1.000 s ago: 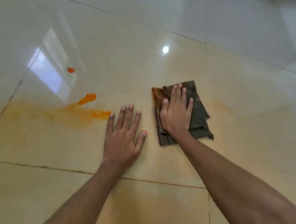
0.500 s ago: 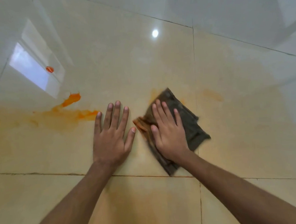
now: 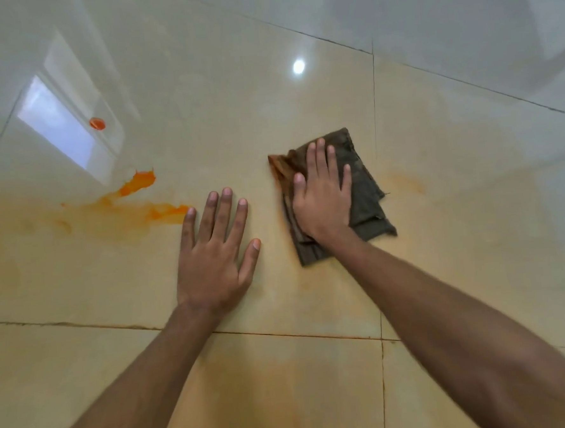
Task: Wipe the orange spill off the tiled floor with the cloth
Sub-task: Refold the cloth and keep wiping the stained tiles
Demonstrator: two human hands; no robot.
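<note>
A folded dark grey-green cloth, stained orange along its left edge, lies flat on the glossy beige tiled floor. My right hand presses down on it, palm flat, fingers spread. My left hand rests flat on the bare tile to the left of the cloth, fingers apart, holding nothing. The orange spill spreads left of my left hand's fingertips, with a bright blob above it and a pale smear running to the left edge. A separate orange drop sits farther up the floor.
Faint orange streaks mark the tile right of the cloth. Grout lines cross the floor below my wrists and to the right of the cloth. A window reflection and a lamp glare shine on the tiles.
My right hand has pushed the cloth away from me and to the right, turning it back upright. My left hand has stayed planted on the tile.
</note>
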